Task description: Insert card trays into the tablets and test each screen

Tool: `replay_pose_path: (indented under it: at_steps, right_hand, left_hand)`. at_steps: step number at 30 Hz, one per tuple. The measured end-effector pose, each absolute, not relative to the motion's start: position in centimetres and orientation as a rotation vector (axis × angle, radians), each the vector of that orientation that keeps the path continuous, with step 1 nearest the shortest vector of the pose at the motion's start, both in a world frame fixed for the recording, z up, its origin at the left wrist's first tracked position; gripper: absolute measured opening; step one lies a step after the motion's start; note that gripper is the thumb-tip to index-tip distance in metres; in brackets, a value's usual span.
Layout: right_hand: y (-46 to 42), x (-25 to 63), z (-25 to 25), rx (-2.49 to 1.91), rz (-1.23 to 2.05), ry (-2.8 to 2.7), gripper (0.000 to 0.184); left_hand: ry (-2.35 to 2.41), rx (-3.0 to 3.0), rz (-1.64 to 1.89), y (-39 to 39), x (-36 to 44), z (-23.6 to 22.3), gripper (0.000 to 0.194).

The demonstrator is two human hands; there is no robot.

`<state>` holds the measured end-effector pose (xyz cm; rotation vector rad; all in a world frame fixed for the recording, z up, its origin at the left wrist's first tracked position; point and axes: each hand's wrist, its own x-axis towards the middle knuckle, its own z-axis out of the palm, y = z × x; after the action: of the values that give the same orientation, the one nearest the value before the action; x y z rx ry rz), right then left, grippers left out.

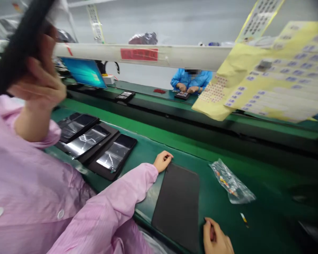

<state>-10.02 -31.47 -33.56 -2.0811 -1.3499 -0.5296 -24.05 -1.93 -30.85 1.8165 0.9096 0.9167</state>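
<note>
A flat dark pad (176, 208) lies on the green bench mat (265, 197). Its long side runs up and down in the view, across the bench and not along it. One hand (163, 161), in a pink sleeve (116, 201), rests with bent fingers at the pad's far end, on or just by its edge. A second hand (214, 236) sits just past the pad's near corner with its fingers curled, and I cannot tell if it touches. A third hand (39, 81) is up high to the left of the pad, its fingers wrapped around a long black thing (18, 49). I cannot tell which two hands belong to the person with the camera. Left of the pad lie three shiny black tablets (95, 144). Right of it is a clear plastic bag (230, 181) of small parts (225, 181). The black thing could slip from the raised hand and hit the tablets. A bump could push the pad's near end off the bench edge.
</note>
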Motion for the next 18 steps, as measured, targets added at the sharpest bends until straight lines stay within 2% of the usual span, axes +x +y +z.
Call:
replay_pose_path:
  at_steps: [7,11,15,18]
  right_hand:
    - [-31.1,-11.2,-31.9,-2.104,-0.447,-1.334,0.030]
    - [-31.1,-11.7,-31.4,-2.210,-0.446,-1.292,0.030]
    - [-31.1,-11.6,-31.1,-2.241,-0.455,-1.265,0.036]
    - [-31.3,-11.5,-31.1,-2.231,-0.417,-1.236,0.036]
  left_hand:
    - [0.697,2.095,0.754,-2.2,-24.5,-30.7,0.021]
    - [0.551,2.232,0.662,-2.7,-24.7,-30.4,0.032]
    - [0.582,2.480,0.546,-2.8,-24.7,-30.7,0.045]
    - [0.615,2.554,0.531,-2.7,-24.7,-31.0,0.048]
